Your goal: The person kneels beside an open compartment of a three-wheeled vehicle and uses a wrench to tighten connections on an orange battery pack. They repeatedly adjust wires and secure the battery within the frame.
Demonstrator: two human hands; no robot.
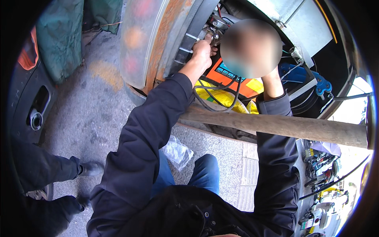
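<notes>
At the open rear compartment of a vehicle, my left hand (202, 52) is closed at some small metal fittings (215, 34) beside the black inner edge; what its fingers grip is not clear. My right arm reaches over a wooden pole, and my right hand (271, 83) shows only near the wrist. A blurred patch hides its fingers. Between the hands lies an orange box (241, 87) with a blue panel, partly under the blur. Black cables (216, 109) loop in front of it, over a yellow bag (205, 94).
The wooden pole (284, 125) crosses below my hands. A blue metal tool (306, 77) lies at the compartment's right. On the left are a tail-light (142, 47) and a person's legs (43, 168). A plastic bag (177, 153) is on the ground; motorbikes (325, 170) stand right.
</notes>
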